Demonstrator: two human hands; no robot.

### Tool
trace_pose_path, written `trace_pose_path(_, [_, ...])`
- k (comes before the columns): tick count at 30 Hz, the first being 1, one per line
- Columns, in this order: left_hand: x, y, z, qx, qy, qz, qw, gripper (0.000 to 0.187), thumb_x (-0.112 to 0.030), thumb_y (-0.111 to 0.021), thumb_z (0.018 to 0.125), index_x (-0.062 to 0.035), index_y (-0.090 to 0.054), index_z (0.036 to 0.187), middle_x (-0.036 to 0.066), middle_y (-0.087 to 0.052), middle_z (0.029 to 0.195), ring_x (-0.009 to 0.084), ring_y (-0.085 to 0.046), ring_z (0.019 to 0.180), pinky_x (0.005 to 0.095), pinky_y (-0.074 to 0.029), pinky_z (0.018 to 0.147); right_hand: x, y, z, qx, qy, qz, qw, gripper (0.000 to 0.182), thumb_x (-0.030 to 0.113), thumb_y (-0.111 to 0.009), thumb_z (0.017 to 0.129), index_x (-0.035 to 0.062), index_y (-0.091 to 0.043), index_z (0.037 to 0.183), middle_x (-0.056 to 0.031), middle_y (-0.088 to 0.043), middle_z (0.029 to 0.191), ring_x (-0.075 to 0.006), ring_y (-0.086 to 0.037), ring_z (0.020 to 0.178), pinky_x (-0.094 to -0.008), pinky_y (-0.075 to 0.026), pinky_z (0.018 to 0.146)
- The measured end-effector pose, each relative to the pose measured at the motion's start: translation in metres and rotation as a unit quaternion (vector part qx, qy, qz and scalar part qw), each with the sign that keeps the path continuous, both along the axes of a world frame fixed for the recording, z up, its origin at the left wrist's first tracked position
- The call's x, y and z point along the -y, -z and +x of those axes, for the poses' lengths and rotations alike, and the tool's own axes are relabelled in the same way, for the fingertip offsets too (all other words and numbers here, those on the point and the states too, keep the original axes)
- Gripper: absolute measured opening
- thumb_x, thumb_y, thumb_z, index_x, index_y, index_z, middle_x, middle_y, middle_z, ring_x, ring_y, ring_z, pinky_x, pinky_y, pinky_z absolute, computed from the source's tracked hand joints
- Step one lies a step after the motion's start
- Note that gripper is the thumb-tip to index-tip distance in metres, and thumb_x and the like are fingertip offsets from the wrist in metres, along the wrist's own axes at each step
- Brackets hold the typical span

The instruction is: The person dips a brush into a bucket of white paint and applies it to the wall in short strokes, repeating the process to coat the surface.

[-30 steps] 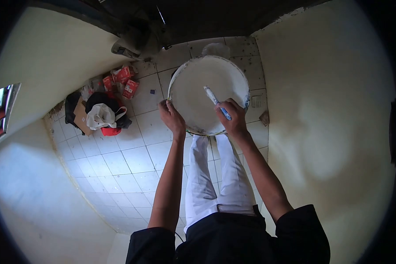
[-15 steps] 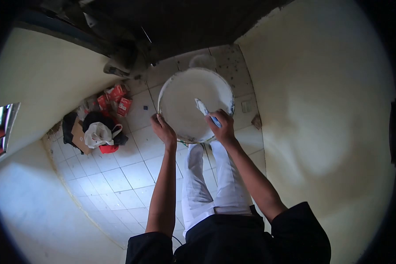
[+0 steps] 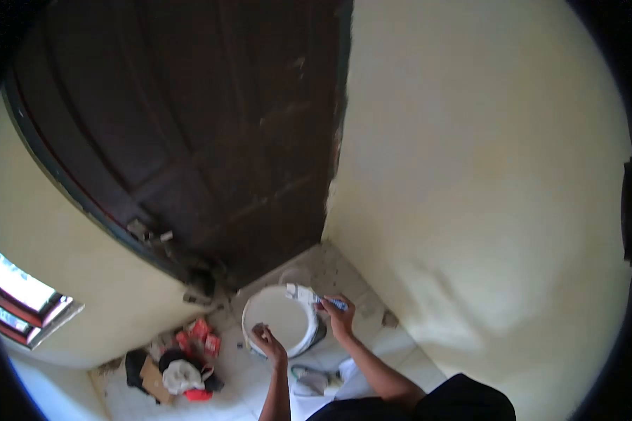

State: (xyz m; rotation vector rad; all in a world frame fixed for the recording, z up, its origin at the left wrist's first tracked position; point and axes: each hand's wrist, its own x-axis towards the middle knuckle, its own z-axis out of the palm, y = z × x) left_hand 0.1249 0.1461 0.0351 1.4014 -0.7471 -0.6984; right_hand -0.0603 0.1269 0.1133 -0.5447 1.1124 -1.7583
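Observation:
My right hand (image 3: 339, 317) grips the blue handle of a paintbrush (image 3: 303, 294). The brush's white, paint-coated head points left over the far rim of a round bucket (image 3: 248, 309). Pale, off-white paint (image 3: 282, 312) fills the bucket, which stands on the floor in front of my feet. My left hand (image 3: 270, 345) hovers over the bucket's near left side, fingers loosely curled and apart, with nothing visible in them.
A dark wooden door (image 3: 211, 140) stands ahead, with a cream wall (image 3: 470, 175) on the right. On the tiled floor at left lie red packets (image 3: 202, 335) and a heap of cloth (image 3: 181, 377) beside cardboard (image 3: 153, 381). A window (image 3: 21, 288) is at far left.
My view has tipped up toward the door and wall. My left hand has let go of the bucket's rim. My right hand has lifted the brush from over the paint to the rim's far side.

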Motion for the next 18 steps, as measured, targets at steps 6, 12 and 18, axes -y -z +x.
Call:
trace_pose_path(6, [0.030, -0.062, -0.118, -0.111, 0.098, -0.044, 0.988, 0.014, -0.014, -0.047, 0.098, -0.0060, -0.051, 0.088, 0.002, -0.053, 0.079, 0.0118, -0.049, 0.074, 0.0283, -0.040, 0.068, -0.009, -0.114, -0.102, 0.003, 0.132, -0.063, 0.989, 0.012, -0.001, -0.066, 0.082, -0.0071, -0.062, 0.091, -0.0167, -0.066, 0.079, -0.0249, -0.068, 0.067, -0.0362, -0.059, 0.065])
trace_pose_path(12, [0.052, -0.125, -0.235, -0.218, 0.181, -0.033, 0.958, 0.012, -0.016, -0.046, 0.095, -0.0107, -0.051, 0.085, 0.004, -0.059, 0.079, 0.0131, -0.056, 0.074, 0.0290, -0.039, 0.066, -0.027, -0.221, -0.221, -0.151, 0.148, -0.166, 0.963, 0.017, 0.001, -0.066, 0.084, -0.0099, -0.063, 0.096, -0.0178, -0.068, 0.083, -0.0248, -0.069, 0.070, -0.0372, -0.059, 0.070])
trace_pose_path(18, [0.052, -0.220, -0.295, -0.269, 0.369, -0.124, 0.881, 0.017, -0.015, -0.043, 0.093, -0.0104, -0.050, 0.079, 0.006, -0.061, 0.078, 0.0123, -0.054, 0.068, 0.0275, -0.037, 0.061, -0.039, -0.351, -0.298, -0.374, 0.148, -0.232, 0.885, 0.008, -0.008, -0.063, 0.083, -0.0100, -0.065, 0.091, -0.0169, -0.068, 0.085, -0.0240, -0.069, 0.074, -0.0348, -0.060, 0.070])
